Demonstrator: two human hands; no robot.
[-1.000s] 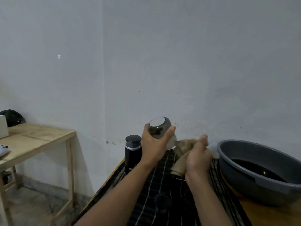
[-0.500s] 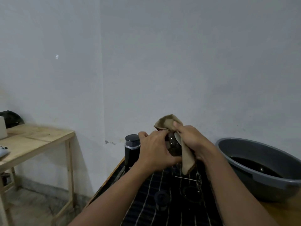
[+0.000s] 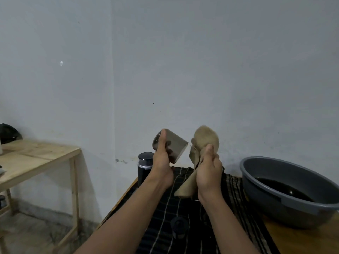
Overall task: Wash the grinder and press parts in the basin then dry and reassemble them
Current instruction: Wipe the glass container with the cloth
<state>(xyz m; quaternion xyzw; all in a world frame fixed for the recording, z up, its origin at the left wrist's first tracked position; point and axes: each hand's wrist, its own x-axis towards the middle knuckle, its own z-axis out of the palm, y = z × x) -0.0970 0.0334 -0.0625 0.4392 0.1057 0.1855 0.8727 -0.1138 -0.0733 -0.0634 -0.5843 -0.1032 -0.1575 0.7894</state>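
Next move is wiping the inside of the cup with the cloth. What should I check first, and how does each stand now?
1. Grip of the left hand on the smoky cup: ok.
2. Hold of the right hand on the bunched tan cloth: ok.
3. Cup tilted, open mouth toward the cloth: ok.
4. Cloth touching the cup: not ok, a gap separates them.
5. Cup interior dry: cannot tell.
6. Both arms apart from the basin: ok.
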